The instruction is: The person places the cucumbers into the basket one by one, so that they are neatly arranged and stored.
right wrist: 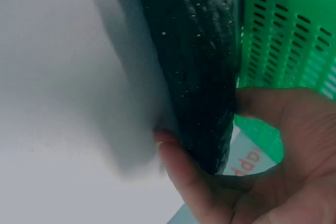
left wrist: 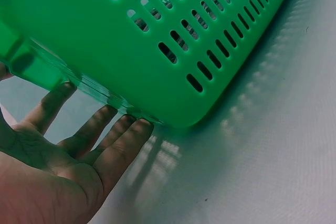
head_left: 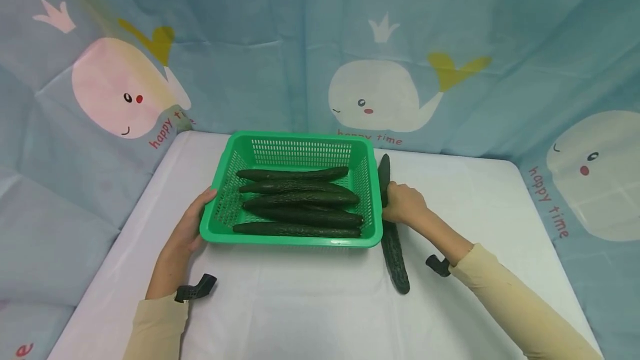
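A green plastic basket (head_left: 300, 241) stands on the table, with several dark green cucumbers (head_left: 297, 229) lying crosswise inside. At its left end is my left hand (head_left: 194, 221). In the left wrist view, that hand's fairly straight fingers (left wrist: 126, 142) touch the basket's outer wall, and the thumb is mostly cut off at the frame's edge. Beside the basket's right end, a long cucumber (head_left: 395, 263) lies lengthwise on the table. My right hand (head_left: 407, 204) holds it around its middle. The right wrist view shows the thumb and a finger on opposite sides of this cucumber (right wrist: 197, 66).
A white cloth (head_left: 300, 315) covers the table. Blue curtains (head_left: 280, 71) printed with whales hang behind it and along both sides. A black wrist mount (head_left: 196, 288) sits on the left wrist, another black mount (head_left: 438, 265) on the right.
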Demonstrator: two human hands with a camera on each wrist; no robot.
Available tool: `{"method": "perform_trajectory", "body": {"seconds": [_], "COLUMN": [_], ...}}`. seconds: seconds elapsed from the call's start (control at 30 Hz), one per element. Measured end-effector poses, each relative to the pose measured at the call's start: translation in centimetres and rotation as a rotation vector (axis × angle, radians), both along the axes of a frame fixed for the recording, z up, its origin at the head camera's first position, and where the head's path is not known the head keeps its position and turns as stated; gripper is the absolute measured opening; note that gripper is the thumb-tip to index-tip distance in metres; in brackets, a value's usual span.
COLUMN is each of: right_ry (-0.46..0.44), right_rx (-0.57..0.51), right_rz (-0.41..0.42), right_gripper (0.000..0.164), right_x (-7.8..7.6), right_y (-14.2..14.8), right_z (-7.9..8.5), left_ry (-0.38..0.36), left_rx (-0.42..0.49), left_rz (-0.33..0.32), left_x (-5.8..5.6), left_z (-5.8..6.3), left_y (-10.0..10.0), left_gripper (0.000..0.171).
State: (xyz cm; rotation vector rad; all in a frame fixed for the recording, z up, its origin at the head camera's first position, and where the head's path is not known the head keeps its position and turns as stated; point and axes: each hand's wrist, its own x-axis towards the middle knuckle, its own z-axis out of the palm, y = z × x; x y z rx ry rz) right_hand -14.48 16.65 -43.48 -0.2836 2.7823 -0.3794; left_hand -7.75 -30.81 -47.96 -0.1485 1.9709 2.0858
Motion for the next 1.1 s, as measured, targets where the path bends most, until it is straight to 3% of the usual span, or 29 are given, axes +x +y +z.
{"method": "perform_trajectory", "body": {"seconds": [0.17, 0.37, 0.7, 0.9, 1.1], "right_ry": [-0.073, -0.111, -0.105, -0.057, 0.085], "right_rx": [-0.07, -0.076, -0.05, -0.076, -0.072], "right_rz": [-0.03, -0.036, -0.009, -0.005, 0.05], "right_gripper": [0.045, 0.065, 0.068, 0.072, 0.07], "right_x": [-0.3, 0.0, 1.2, 2.1, 3.6], "right_y": [1.0, 2.0, 3.3, 4.0, 4.1], "right_z": [0.3, 0.6, 0.7, 0.5, -0.2], "left_ry": [0.026, 0.028, 0.031, 0.031, 0.018], "left_rx": [0.009, 0.012, -0.073, -0.064, -0.041], "left_rz": [-0.012, -0.013, -0.046, -0.062, -0.075], "left_x": [0.1, 0.1, -0.3, -0.3, -0.2], "left_z": [-0.2, -0.3, 0.2, 0.7, 0.7], "left_y": [0.1, 0.1, -0.3, -0.4, -0.5], "left_gripper": [0.078, 0.079, 0.076, 0.075, 0.075]}}
